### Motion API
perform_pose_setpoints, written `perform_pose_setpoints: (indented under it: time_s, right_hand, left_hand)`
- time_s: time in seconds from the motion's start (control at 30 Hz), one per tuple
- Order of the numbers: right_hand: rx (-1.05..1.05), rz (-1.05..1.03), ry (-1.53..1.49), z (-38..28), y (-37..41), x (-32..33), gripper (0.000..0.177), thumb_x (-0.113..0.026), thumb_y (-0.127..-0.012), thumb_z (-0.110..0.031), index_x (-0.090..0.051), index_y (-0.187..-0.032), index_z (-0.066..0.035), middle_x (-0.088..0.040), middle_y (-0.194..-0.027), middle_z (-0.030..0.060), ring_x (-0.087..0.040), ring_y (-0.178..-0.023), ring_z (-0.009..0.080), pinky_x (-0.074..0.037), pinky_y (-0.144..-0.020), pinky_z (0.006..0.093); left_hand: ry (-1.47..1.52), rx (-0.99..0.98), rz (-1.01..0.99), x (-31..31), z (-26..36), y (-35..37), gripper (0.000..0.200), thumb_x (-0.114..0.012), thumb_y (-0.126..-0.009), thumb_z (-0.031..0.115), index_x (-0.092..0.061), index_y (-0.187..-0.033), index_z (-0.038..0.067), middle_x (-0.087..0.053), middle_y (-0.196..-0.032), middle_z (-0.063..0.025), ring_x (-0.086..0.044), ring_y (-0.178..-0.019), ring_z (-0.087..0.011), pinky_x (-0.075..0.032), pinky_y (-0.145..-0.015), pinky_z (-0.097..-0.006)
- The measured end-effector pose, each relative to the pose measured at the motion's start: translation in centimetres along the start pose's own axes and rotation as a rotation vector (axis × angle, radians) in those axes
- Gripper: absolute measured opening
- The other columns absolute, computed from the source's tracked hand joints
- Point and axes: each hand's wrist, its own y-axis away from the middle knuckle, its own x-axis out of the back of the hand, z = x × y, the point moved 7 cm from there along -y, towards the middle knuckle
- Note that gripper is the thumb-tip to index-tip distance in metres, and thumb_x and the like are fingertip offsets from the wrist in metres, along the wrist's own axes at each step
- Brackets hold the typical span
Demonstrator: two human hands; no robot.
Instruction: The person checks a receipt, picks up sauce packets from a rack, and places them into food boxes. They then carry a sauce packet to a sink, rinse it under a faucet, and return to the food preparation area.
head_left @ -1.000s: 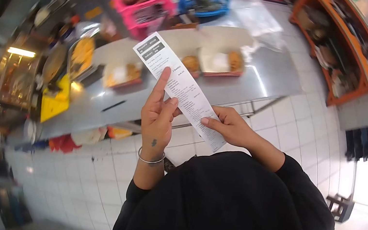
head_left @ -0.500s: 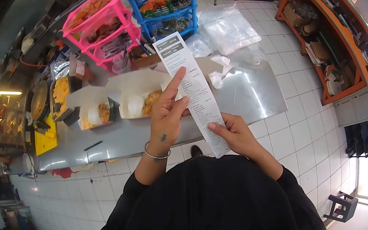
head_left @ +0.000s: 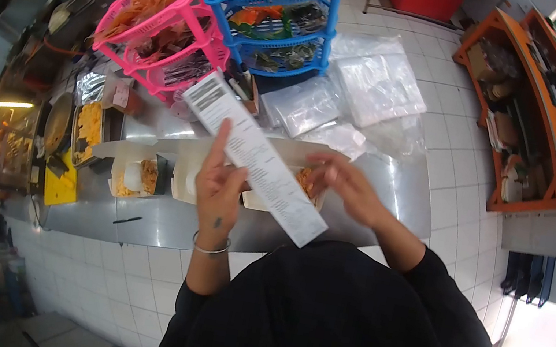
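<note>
A long printed receipt [head_left: 257, 162] slants across the view, pinched between the thumb and fingers of my left hand [head_left: 220, 186], whose index finger points up along its face. My right hand [head_left: 356, 195] is off the paper, with bent fingers apart over the right-hand food box [head_left: 258, 201]. Behind the receipt that open carton shows orange-brown food. The middle carton [head_left: 180, 190] is partly hidden by my left hand. Further left stands another open carton [head_left: 123, 187] with white rice and brown food.
Pink [head_left: 183, 56] and blue [head_left: 286, 22] tiered baskets of packets stand at the back of the steel table [head_left: 172, 225]. Clear plastic bags [head_left: 382, 88] lie right of them. At left are a yellow board [head_left: 61, 189], a food tray [head_left: 89, 125] and a black pen-like stick [head_left: 128, 220].
My right hand has let go of the receipt's lower end and moved over the right-hand carton. My left hand still holds the receipt. The view has shifted, showing more of the table.
</note>
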Motion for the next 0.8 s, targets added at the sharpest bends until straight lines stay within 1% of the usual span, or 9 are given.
perform_pose_setpoints:
  time_s: [0.1,0.13,0.23,0.33,0.37,0.43,0.57,0.73,0.8]
  right_hand:
    - [0.209,0.266,0.627,-0.5,-8.1,6.9,0.018,-0.051,-0.095,-0.015,-0.06,-0.101,-0.001,-0.065,-0.084,0.01,-0.062,-0.081,0.0176,-0.047,-0.075,0.0314]
    - [0.337,0.281,0.708,-0.9,-11.2,7.6,0.017,-0.051,-0.093,-0.01,-0.06,-0.103,0.0,-0.067,-0.089,0.0134,-0.064,-0.082,0.025,-0.048,-0.074,0.033]
    - [0.387,0.058,0.985,4.6,-21.9,8.2,0.027,-0.054,-0.086,-0.009,-0.062,-0.112,-0.006,-0.067,-0.097,0.0202,-0.064,-0.095,0.0374,-0.049,-0.084,0.045]
    - [0.104,0.181,1.458,6.8,-28.6,7.6,0.019,-0.053,-0.086,-0.016,-0.067,-0.091,-0.004,-0.067,-0.101,0.0192,-0.065,-0.093,0.0385,-0.054,-0.076,0.0474]
    - [0.016,0.201,1.55,7.4,-30.4,7.8,0.024,-0.058,-0.087,-0.025,-0.069,-0.098,-0.006,-0.067,-0.099,0.0202,-0.065,-0.094,0.0371,-0.052,-0.083,0.0472]
    - [0.095,0.21,1.816,8.1,-32.4,7.3,0.025,-0.058,-0.087,-0.028,-0.069,-0.1,-0.009,-0.067,-0.104,0.0169,-0.063,-0.102,0.0342,-0.051,-0.085,0.0458]
    - [0.051,0.343,1.724,10.1,-34.4,8.6,0.027,-0.057,-0.087,-0.029,-0.069,-0.1,-0.009,-0.067,-0.107,0.0142,-0.06,-0.109,0.033,-0.049,-0.089,0.0457]
    - [0.274,0.272,1.742,9.2,-33.5,8.4,0.029,-0.056,-0.088,-0.03,-0.066,-0.103,-0.008,-0.066,-0.103,0.0155,-0.058,-0.107,0.0362,-0.047,-0.087,0.0473]
    - [0.374,0.299,1.411,8.5,-32.0,8.9,0.026,-0.058,-0.087,-0.028,-0.062,-0.099,-0.005,-0.065,-0.098,0.0182,-0.06,-0.1,0.0382,-0.048,-0.081,0.0462]
  left_hand:
    - [-0.049,-0.013,0.202,2.8,0.5,0.5,0.07,-0.041,-0.08,-0.013,-0.029,-0.146,0.002,-0.049,-0.134,-0.014,-0.06,-0.11,-0.0229,-0.058,-0.08,-0.0289]
    - [-0.048,-0.031,0.248,2.9,1.1,0.6,0.07,-0.041,-0.08,-0.013,-0.029,-0.146,0.002,-0.049,-0.134,-0.014,-0.06,-0.111,-0.0233,-0.058,-0.079,-0.0292]
    - [-0.066,-0.09,0.327,3.0,2.1,1.3,0.069,-0.042,-0.08,-0.011,-0.028,-0.146,0.001,-0.045,-0.137,-0.0144,-0.059,-0.111,-0.0224,-0.058,-0.081,-0.0303]
    - [-0.082,-0.095,0.376,2.4,2.7,1.8,0.069,-0.043,-0.08,-0.01,-0.027,-0.146,-0.001,-0.046,-0.137,-0.0161,-0.059,-0.112,-0.0221,-0.059,-0.079,-0.0292]
    - [-0.089,-0.1,0.395,2.2,3.1,2.0,0.069,-0.043,-0.08,-0.01,-0.027,-0.146,-0.001,-0.045,-0.138,-0.0166,-0.059,-0.112,-0.0223,-0.059,-0.079,-0.029]
    - [-0.098,-0.109,0.418,1.7,3.6,2.2,0.069,-0.044,-0.08,-0.01,-0.027,-0.146,-0.001,-0.045,-0.139,-0.0174,-0.059,-0.112,-0.0227,-0.059,-0.077,-0.0285]
    - [-0.114,-0.133,0.431,1.2,4.0,2.5,0.068,-0.043,-0.086,-0.01,-0.021,-0.149,0.003,-0.048,-0.137,-0.0153,-0.064,-0.096,-0.0123,-0.054,-0.073,-0.0228]
    - [-0.102,-0.129,0.47,1.6,4.0,2.9,0.069,-0.044,-0.086,-0.01,-0.02,-0.149,0.002,-0.044,-0.141,-0.0168,-0.064,-0.097,-0.0145,-0.054,-0.073,-0.0234]
    - [-0.08,-0.118,0.457,1.8,3.6,2.6,0.07,-0.044,-0.084,-0.01,-0.021,-0.149,0.0,-0.043,-0.14,-0.0176,-0.062,-0.102,-0.0168,-0.056,-0.074,-0.0237]
